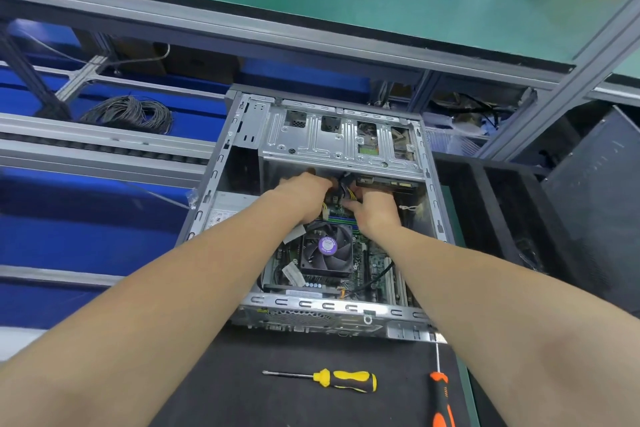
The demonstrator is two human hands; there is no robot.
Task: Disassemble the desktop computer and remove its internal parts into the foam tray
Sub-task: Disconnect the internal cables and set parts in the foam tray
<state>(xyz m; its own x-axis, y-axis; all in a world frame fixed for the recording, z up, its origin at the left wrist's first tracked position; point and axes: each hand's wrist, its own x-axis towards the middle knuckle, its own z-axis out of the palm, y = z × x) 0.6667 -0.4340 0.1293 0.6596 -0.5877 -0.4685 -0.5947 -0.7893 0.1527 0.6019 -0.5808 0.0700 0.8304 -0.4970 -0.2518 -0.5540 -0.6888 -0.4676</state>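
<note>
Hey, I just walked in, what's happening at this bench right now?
A person has both hands inside an open computer case. The left hand and right hand meet at a wire bundle below the drive cage; how they grip it is hidden. The CPU fan is still mounted. A yellow screwdriver and an orange screwdriver lie on the black mat, and the foam tray sits to the right.

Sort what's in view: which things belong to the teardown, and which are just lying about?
In the job: open grey metal computer case, black-and-yellow wire bundle with left hand and right hand on it, black foam tray.
Lying about: yellow-handled screwdriver, orange-handled screwdriver, grey wire coil.
</note>
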